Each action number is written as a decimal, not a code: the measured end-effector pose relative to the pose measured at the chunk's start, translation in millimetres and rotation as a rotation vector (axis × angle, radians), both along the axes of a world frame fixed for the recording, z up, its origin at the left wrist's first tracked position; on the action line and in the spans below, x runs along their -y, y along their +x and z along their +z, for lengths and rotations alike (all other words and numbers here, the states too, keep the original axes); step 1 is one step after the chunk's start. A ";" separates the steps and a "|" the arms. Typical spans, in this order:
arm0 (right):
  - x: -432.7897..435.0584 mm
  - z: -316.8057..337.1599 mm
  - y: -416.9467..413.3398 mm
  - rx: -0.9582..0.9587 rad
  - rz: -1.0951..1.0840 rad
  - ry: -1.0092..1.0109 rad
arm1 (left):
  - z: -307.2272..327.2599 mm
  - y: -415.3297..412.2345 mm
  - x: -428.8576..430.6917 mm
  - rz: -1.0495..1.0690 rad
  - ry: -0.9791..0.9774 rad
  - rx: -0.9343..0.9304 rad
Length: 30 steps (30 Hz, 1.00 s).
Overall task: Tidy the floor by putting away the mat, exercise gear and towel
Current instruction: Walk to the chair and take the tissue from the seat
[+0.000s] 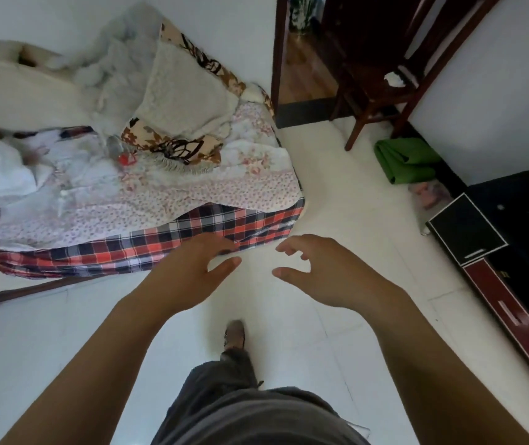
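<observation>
A folded green mat (405, 159) lies on the white floor against the right wall, below a wooden chair. Both my hands reach forward over the floor and hold nothing. My left hand (192, 271) hovers beside the plaid bed skirt, fingers relaxed. My right hand (317, 271) has loosely curled fingers, apart from everything. On the bed lies a clear plastic bottle (120, 152) with a red label. I cannot pick out a towel for certain among the bedding.
The bed (166, 200) with floral sheet, blankets and pillows fills the left. A dark wooden chair (381, 78) stands by a doorway at the top right. A dark cabinet (513, 252) with red drawers runs along the right wall. A pinkish bag (430, 194) lies beside it.
</observation>
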State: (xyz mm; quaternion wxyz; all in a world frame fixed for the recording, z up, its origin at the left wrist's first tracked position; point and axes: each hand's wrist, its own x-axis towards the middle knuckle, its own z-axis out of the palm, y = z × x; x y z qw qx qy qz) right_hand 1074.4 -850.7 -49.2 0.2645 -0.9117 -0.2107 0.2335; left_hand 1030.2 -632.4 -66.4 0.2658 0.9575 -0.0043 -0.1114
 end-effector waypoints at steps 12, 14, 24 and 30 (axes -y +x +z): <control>3.6 12.6 189.2 0.017 -0.386 0.025 | 5.4 275.7 -5.1 -0.324 -0.082 0.058; 15.8 10.3 217.8 0.012 -0.429 0.023 | 1.1 314.0 12.0 -0.370 -0.081 0.024; 136.4 -11.1 407.7 -0.054 -0.573 -0.061 | -13.7 534.3 150.4 -0.577 -0.116 -0.060; 204.2 -6.4 516.9 -0.044 -0.645 -0.120 | -5.5 654.0 219.5 -0.662 -0.103 -0.048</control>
